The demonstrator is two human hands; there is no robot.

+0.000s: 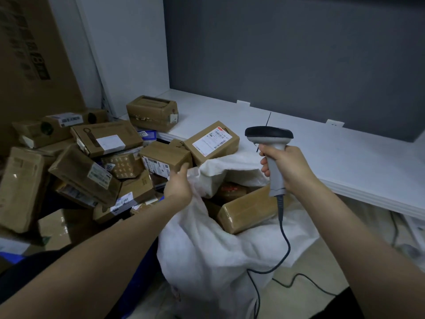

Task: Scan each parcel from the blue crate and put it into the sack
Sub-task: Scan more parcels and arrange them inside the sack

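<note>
The right hand (285, 168) is clenched round the grey plastic handle of a pistol-shaped scanner (270, 140), its black cable (284, 238) curling down. The left hand (178, 187) grips the crumpled rim of the white woven sack (207, 254), where a glossy tape-wrapped brown parcel (248, 210) lies inside. Cardboard parcels (92, 171) are heaped left over the blue crate (142, 284). A labelled box (211, 140) rests on the smooth white tabletop (333, 155).
</note>
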